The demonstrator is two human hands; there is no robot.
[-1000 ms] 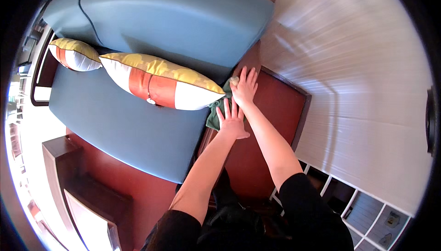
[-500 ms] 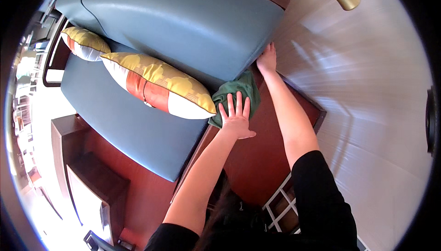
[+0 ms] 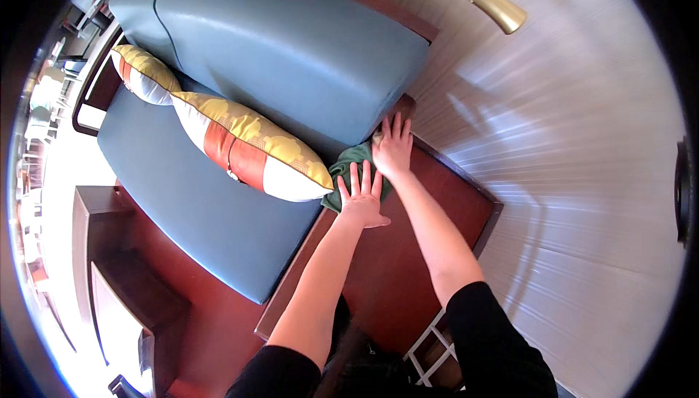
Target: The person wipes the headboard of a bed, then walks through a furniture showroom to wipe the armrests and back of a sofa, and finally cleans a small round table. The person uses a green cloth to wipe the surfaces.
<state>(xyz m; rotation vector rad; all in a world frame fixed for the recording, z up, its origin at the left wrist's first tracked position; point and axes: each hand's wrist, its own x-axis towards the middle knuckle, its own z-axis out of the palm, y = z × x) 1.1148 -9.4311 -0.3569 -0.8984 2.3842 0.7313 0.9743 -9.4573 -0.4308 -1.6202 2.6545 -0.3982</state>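
A crumpled dark green cloth (image 3: 341, 169) lies on the reddish-brown wooden surface (image 3: 429, 209), at the right end of a blue upholstered bench seat (image 3: 211, 201). On the cloth my left hand (image 3: 362, 201) rests palm down, fingers spread. Just right of it, my right hand (image 3: 393, 152) touches the cloth's right side, by the lower corner of the blue backrest (image 3: 291, 49); its fingers are stretched out and apart. A yellow, orange and white pillow (image 3: 251, 150) leans on the backrest, its near corner beside the cloth. Part of the cloth is hidden under my hands.
A second patterned pillow (image 3: 145, 74) sits farther left on the seat. A dark wooden cabinet (image 3: 109, 231) stands at the left. A pale wall (image 3: 568, 180) rises on the right, with a gold-tipped wooden piece (image 3: 495, 5) at the top. White lattice bars (image 3: 429, 351) show low down.
My right hand has come from the backrest's lower right corner down and left onto the cloth's side. My left hand stays spread on the cloth. The whole view has shifted slightly.
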